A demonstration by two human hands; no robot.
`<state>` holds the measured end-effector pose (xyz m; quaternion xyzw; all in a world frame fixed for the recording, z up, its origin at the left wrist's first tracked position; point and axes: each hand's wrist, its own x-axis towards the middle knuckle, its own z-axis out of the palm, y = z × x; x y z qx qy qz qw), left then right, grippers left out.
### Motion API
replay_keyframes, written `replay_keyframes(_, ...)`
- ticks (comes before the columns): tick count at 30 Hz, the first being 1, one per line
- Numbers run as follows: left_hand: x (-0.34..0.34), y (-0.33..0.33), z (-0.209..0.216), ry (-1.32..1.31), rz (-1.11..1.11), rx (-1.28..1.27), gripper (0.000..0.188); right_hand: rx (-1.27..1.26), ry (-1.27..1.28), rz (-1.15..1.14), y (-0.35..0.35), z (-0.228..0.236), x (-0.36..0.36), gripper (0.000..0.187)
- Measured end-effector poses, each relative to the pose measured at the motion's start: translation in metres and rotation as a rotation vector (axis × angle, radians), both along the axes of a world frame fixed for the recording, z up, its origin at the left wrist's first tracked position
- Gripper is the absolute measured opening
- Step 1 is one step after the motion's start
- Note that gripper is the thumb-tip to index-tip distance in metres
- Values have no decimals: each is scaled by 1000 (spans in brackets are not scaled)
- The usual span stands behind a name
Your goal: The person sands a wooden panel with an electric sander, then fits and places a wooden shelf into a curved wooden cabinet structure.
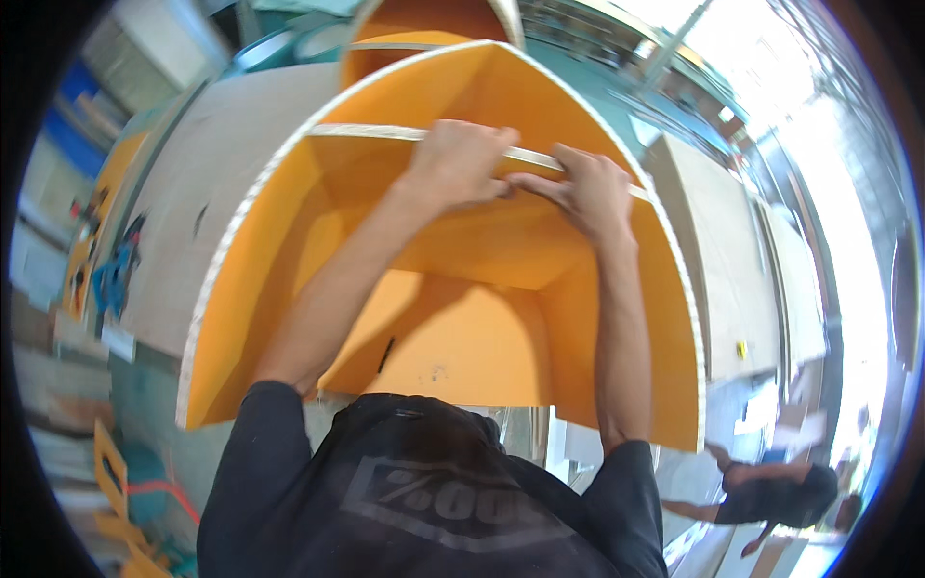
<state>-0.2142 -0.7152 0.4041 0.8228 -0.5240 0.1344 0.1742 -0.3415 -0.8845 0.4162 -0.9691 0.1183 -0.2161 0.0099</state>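
Observation:
In front of me stands an orange wooden shelf unit (260, 279) with a pointed, arched outline and pale unpainted edges. A crosswise shelf board (371, 132) spans its upper part. My left hand (459, 164) is closed over the front edge of that board near its middle, fingers curled. Just to the right, my right hand (590, 193) grips the same edge, its thumb pointing toward the left hand. The far sides of the fingers are partly hidden. Below my arms, the unit's orange back panel (453, 337) bears a short dark mark.
Another orange unit (424, 24) stands right behind this one. A wide board-topped bench (260, 135) lies to the left, with a blue tool (114, 279) at its edge. Stacked boards (713, 250) stand on the right. At the lower right is another person (776, 493).

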Motion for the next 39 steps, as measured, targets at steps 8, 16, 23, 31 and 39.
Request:
replay_keyframes(8, -9, 1, 8, 12, 17, 21, 52, 379, -661, 177, 114, -91, -47, 21)
replay_keyframes(16, -6, 4, 6, -25, 51, 50, 53, 688, 471, 289, 234, -351, -66, 40)
replay_keyframes(23, -11, 1, 2, -47, 69, 36, 55, 534, 426, 480, 240, -379, -74, 29)
replay_keyframes(31, -7, 0, -4, -59, 41, -7, 53, 435, 196, 441, 228, -382, -80, 20)
replay_keyframes(39, -3, 10, -3, -52, 74, -8, 52, 1253, -647, -489, 88, -354, -107, 17)
